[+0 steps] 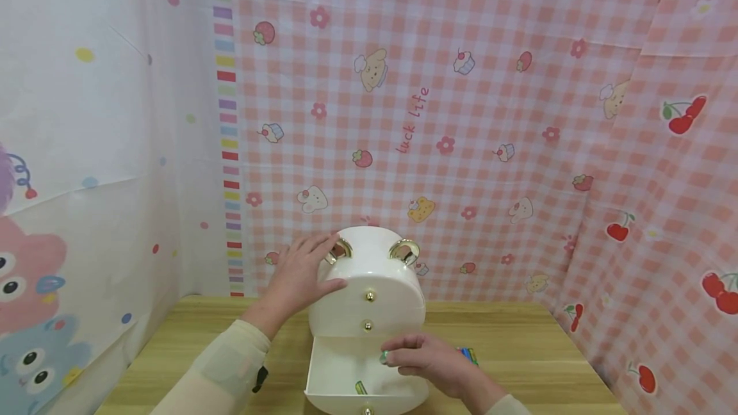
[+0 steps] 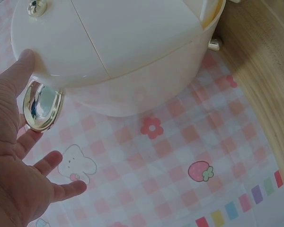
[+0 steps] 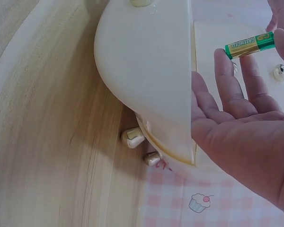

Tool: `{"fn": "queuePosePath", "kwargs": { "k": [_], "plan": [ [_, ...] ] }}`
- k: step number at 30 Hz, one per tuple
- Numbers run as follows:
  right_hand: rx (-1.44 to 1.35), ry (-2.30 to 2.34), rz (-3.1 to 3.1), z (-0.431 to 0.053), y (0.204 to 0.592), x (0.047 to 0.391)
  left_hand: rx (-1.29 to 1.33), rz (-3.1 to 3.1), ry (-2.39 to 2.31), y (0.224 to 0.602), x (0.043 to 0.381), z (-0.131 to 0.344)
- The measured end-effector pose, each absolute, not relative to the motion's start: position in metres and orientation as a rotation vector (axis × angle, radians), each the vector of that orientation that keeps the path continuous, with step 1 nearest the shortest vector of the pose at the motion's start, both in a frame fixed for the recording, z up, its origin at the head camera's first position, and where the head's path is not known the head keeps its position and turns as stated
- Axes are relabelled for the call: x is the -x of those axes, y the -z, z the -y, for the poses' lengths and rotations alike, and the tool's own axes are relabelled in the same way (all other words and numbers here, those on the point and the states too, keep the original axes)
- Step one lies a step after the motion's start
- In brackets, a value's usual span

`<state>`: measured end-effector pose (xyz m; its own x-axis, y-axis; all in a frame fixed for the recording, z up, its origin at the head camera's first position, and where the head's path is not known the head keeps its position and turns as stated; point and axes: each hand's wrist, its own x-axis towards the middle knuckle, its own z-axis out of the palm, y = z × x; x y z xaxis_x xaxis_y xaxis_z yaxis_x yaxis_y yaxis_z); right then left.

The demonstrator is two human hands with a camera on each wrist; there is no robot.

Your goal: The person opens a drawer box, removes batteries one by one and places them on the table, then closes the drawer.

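Observation:
A white, round-topped drawer box point(image 1: 375, 255) with gold ear-like rings and gold knobs stands on the table, its lower drawer point(image 1: 331, 364) pulled out. My left hand point(image 1: 300, 274) rests against the box's upper left side. In the left wrist view its thumb point(image 2: 23, 66) touches the front beside the gold ring point(image 2: 43, 106), and the other fingers reach out behind that ring. Over the drawer, my right hand point(image 1: 429, 360) pinches a green and gold battery point(image 3: 251, 45) between thumb and fingertips. Another green-yellow battery point(image 1: 361, 387) lies inside the drawer.
A colourful packet or group of small items point(image 1: 468, 355) lies on the wooden table point(image 1: 507, 332), partly hidden behind my right hand. A pink checked cloth point(image 1: 438, 114) hangs behind the table, and a white patterned cloth point(image 1: 138, 210) hangs at the left.

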<state>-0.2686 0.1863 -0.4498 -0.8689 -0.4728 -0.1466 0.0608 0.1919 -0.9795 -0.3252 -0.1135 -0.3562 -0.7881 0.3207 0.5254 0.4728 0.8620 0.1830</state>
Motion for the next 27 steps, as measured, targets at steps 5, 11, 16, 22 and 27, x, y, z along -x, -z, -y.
{"fn": "queuePosePath", "kwargs": {
  "k": [5,11,16,22,27],
  "plan": [
    [0.38,1.744,-2.037,-0.193,0.449,0.268,0.575,2.557,0.427,0.356,0.325,0.113],
    [0.402,1.769,-2.018,-0.201,0.449,0.266,0.569,2.564,0.424,0.356,0.325,0.113],
    [0.406,1.801,-1.975,-0.21,0.45,0.266,0.571,2.558,0.425,0.357,0.325,0.114],
    [0.413,1.831,-1.928,-0.222,0.451,0.266,0.576,2.552,0.429,0.356,0.325,0.114],
    [0.435,1.839,-1.876,-0.233,0.452,0.266,0.583,2.549,0.43,0.357,0.326,0.113]
  ]
}}
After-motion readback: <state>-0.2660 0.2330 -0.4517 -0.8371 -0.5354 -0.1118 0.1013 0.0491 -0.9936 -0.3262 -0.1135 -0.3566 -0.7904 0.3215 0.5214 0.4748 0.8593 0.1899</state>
